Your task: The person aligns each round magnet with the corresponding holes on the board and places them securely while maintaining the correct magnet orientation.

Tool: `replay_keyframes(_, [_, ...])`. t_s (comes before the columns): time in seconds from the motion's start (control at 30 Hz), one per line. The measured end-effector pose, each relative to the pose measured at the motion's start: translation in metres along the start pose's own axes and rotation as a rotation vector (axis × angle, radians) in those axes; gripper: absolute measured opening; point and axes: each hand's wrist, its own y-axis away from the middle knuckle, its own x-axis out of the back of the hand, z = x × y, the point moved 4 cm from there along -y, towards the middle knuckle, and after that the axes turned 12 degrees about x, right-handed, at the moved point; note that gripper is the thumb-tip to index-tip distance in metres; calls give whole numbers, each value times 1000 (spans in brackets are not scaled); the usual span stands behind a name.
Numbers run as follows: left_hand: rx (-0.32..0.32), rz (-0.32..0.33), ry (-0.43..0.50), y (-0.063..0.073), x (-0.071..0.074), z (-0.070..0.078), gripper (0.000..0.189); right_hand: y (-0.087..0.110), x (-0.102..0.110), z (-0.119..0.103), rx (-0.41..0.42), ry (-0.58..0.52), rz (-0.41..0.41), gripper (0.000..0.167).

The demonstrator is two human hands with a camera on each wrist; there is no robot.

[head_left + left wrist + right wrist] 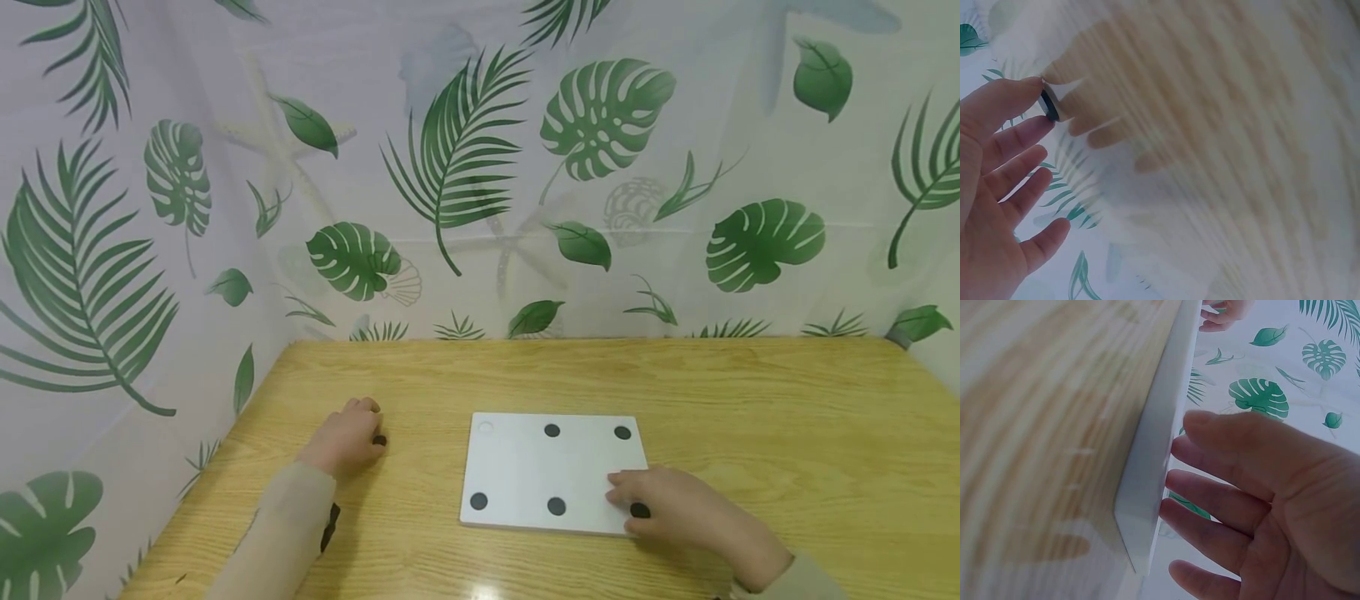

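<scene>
A white rectangular board [525,467] lies on the wooden table, with several black round discs [557,506] on it and a pale round recess [486,427] at its far left corner. Left of the board, my left hand [347,439] pinches a small black disc [1049,103] on edge between thumb and index finger, just over the tabletop; its other fingers are spread. At the board's near right corner my right hand [671,504] touches the top with fairly straight fingertips, thumb and fingers on either side of a black disc [639,511], which it partly hides.
The wooden table [750,400] reaches back to a white cloth [480,292] printed with green leaves, which also hangs along the left side. Light glares off the table's near edge.
</scene>
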Motion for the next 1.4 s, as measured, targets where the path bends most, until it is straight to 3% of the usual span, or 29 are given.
replay_keyframes(0.27, [18,-52,48,0,-3,1,22,1,-1,0,6,14,10,27])
replay_keyframes(0.4, [-2,-75,39,-2,-6,1,20,2,-2,0,19,21,11,26])
replay_keyframes(0.6, [-80,-19,-20,-7,-5,8,24,3,-1,1,14,19,17,26])
replay_keyframes(0.87, [-130,36,-51,-13,1,32,24,3,-2,2,10,14,9,26])
replay_keyframes(1.13, [-200,53,-66,-22,7,60,14,3,-1,2,13,14,11,26])
replay_keyframes(1.4, [-230,52,-107,-28,10,90,13,2,0,2,35,30,21,27])
